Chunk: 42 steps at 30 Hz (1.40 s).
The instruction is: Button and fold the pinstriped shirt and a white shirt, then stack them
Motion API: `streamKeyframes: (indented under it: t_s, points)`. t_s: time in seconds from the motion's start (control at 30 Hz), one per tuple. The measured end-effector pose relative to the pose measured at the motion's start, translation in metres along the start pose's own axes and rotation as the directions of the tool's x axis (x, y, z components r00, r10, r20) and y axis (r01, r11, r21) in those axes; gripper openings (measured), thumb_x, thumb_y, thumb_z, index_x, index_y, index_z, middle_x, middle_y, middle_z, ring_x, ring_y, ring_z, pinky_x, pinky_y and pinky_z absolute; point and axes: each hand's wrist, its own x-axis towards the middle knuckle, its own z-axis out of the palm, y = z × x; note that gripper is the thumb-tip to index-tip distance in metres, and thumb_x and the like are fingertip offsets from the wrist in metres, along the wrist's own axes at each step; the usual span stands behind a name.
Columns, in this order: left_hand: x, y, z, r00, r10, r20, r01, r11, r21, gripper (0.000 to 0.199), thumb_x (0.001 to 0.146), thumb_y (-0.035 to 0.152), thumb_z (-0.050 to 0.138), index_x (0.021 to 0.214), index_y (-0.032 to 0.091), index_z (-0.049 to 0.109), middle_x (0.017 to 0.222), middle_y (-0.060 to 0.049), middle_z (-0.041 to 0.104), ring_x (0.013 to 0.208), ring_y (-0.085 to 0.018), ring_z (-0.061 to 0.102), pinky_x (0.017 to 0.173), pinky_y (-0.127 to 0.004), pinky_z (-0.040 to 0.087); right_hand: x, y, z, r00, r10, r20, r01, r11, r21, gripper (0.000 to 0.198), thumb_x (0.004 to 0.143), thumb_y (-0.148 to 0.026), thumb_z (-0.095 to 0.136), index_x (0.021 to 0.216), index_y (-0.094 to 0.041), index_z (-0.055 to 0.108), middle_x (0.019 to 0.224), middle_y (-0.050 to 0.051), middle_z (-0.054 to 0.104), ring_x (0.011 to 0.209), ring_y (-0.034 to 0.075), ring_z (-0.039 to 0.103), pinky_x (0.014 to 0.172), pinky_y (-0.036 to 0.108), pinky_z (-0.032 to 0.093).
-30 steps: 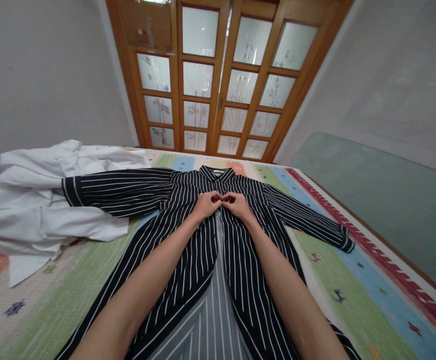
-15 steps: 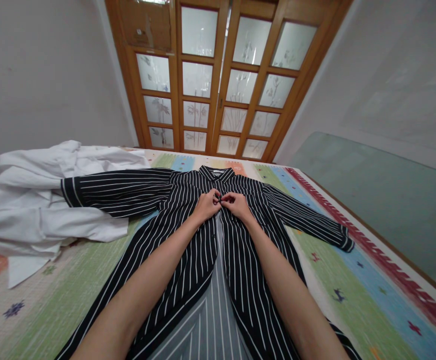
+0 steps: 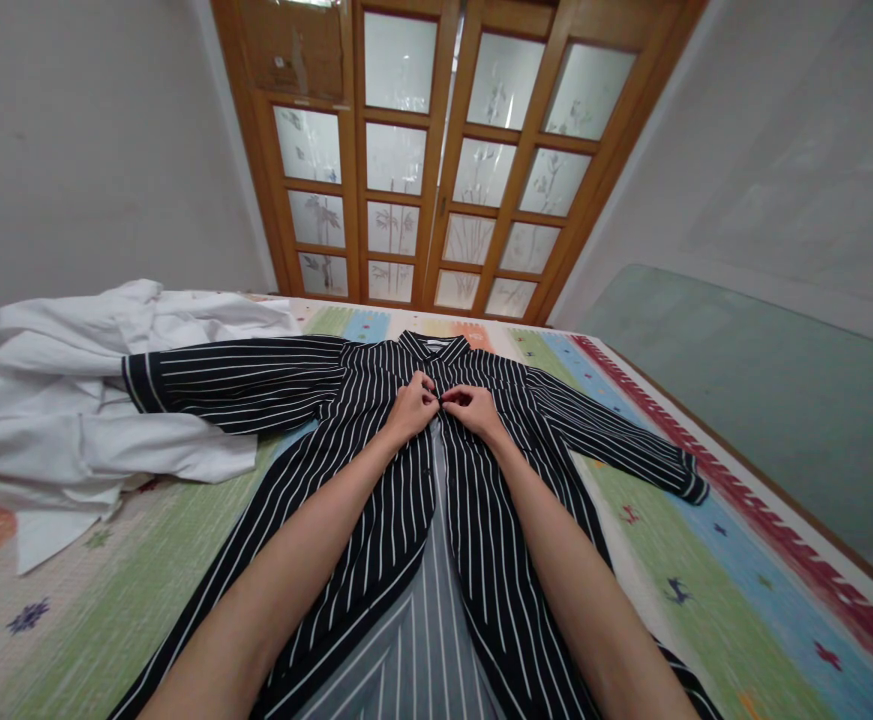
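Note:
A black shirt with white stripes lies spread out face up, its collar away from me and both sleeves out to the sides. My left hand pinches the front edge of the shirt at chest height. Close beside it, my right hand pinches the opposite front edge, thumb and forefinger together. The fingertips of both hands nearly meet at the placket; any button between them is too small to make out. Below the hands the two front panels part, and the greyish inner side of the back shows.
Crumpled white cloth lies at the left, under the cuff of the left-hand sleeve. Beneath everything is a colourful patterned cover. A pale green panel stands along the right, and wooden glazed doors are at the back.
The fingers of my left hand have shifted slightly at the placket. My right hand and the shirt look almost the same.

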Motion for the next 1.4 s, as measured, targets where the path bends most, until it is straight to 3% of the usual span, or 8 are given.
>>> streamKeyframes:
  t_s: [0.33, 0.7, 0.93, 1.07, 1.13, 1.23, 1.33, 1.4]
  points:
    - [0.004, -0.008, 0.001, 0.993, -0.116, -0.023, 0.111, 0.984, -0.140, 0.029, 0.068, 0.007, 0.060, 0.083, 0.023, 0.040, 0.060, 0.009, 0.060, 0.058, -0.012, 0.063, 0.060, -0.022, 0.043, 0.001, 0.004, 0.000, 1.000, -0.018, -0.008, 0.018, 0.997, 0.073, 0.014, 0.069, -0.028, 0.068, 0.076, -0.017, 0.073, 0.071, 0.003, 0.071, 0.061, 0.014, 0.060, 0.061, 0.027, 0.047]
    - [0.006, -0.007, 0.001, 0.989, -0.145, -0.028, 0.139, 0.978, -0.157, 0.021, 0.071, 0.011, 0.065, 0.084, 0.020, 0.051, 0.068, 0.004, 0.065, 0.065, -0.013, 0.065, 0.065, -0.023, 0.047, 0.002, 0.009, 0.001, 0.999, -0.039, 0.000, 0.039, 0.995, 0.092, 0.013, 0.069, -0.023, 0.066, 0.079, -0.017, 0.073, 0.073, 0.002, 0.071, 0.061, 0.014, 0.057, 0.062, 0.027, 0.046]
    - [0.002, 0.002, -0.004, 0.984, -0.101, -0.146, 0.106, 0.994, 0.026, 0.012, 0.073, 0.007, 0.056, 0.073, 0.019, 0.056, 0.073, 0.001, 0.064, 0.066, -0.012, 0.059, 0.069, -0.025, 0.048, 0.001, 0.009, 0.000, 0.998, -0.045, 0.035, 0.042, 0.997, 0.066, 0.015, 0.069, -0.017, 0.063, 0.078, -0.018, 0.075, 0.075, 0.002, 0.072, 0.063, 0.014, 0.060, 0.064, 0.027, 0.047]
    - [-0.001, 0.004, -0.006, 0.981, -0.106, -0.160, 0.114, 0.992, 0.045, 0.013, 0.073, 0.005, 0.055, 0.074, 0.019, 0.056, 0.077, 0.000, 0.063, 0.068, -0.013, 0.058, 0.072, -0.027, 0.048, 0.002, 0.009, 0.001, 0.997, -0.068, 0.036, 0.068, 0.998, -0.008, 0.014, 0.068, -0.015, 0.063, 0.074, -0.018, 0.075, 0.070, 0.002, 0.071, 0.061, 0.014, 0.059, 0.063, 0.026, 0.046]
    - [-0.004, 0.006, -0.007, 0.984, -0.099, -0.146, 0.109, 0.992, 0.063, 0.014, 0.073, 0.005, 0.054, 0.076, 0.019, 0.056, 0.078, 0.000, 0.062, 0.071, -0.014, 0.058, 0.073, -0.028, 0.048, 0.003, 0.008, 0.001, 0.997, -0.076, 0.031, 0.078, 0.996, -0.035, 0.013, 0.068, -0.015, 0.063, 0.073, -0.019, 0.075, 0.070, 0.002, 0.071, 0.060, 0.014, 0.059, 0.063, 0.026, 0.046]
    - [-0.014, 0.013, -0.011, 0.995, 0.016, -0.099, 0.003, 0.982, 0.191, 0.014, 0.074, 0.007, 0.055, 0.077, 0.020, 0.057, 0.081, -0.002, 0.061, 0.080, -0.017, 0.058, 0.080, -0.032, 0.047, 0.003, 0.007, 0.002, 0.996, -0.081, 0.025, 0.083, 0.994, -0.068, 0.013, 0.069, -0.014, 0.064, 0.073, -0.019, 0.075, 0.071, 0.002, 0.071, 0.060, 0.014, 0.059, 0.063, 0.026, 0.047]
    - [-0.029, 0.026, -0.020, 0.991, 0.136, -0.010, -0.124, 0.929, 0.348, 0.009, 0.076, 0.012, 0.057, 0.078, 0.021, 0.057, 0.082, -0.003, 0.060, 0.084, -0.020, 0.057, 0.081, -0.033, 0.046, 0.001, 0.004, 0.002, 0.996, -0.093, 0.010, 0.094, 0.990, -0.101, 0.014, 0.069, -0.012, 0.063, 0.073, -0.020, 0.074, 0.072, 0.001, 0.072, 0.061, 0.014, 0.061, 0.064, 0.027, 0.048]
    - [-0.040, 0.035, -0.025, 0.988, 0.149, 0.051, -0.156, 0.891, 0.426, 0.005, 0.077, 0.016, 0.058, 0.074, 0.021, 0.057, 0.079, -0.003, 0.060, 0.082, -0.021, 0.057, 0.079, -0.033, 0.045, 0.000, 0.002, 0.004, 0.994, -0.106, -0.008, 0.104, 0.986, -0.128, 0.016, 0.069, -0.010, 0.062, 0.073, -0.020, 0.074, 0.073, 0.001, 0.072, 0.063, 0.015, 0.062, 0.067, 0.028, 0.050]
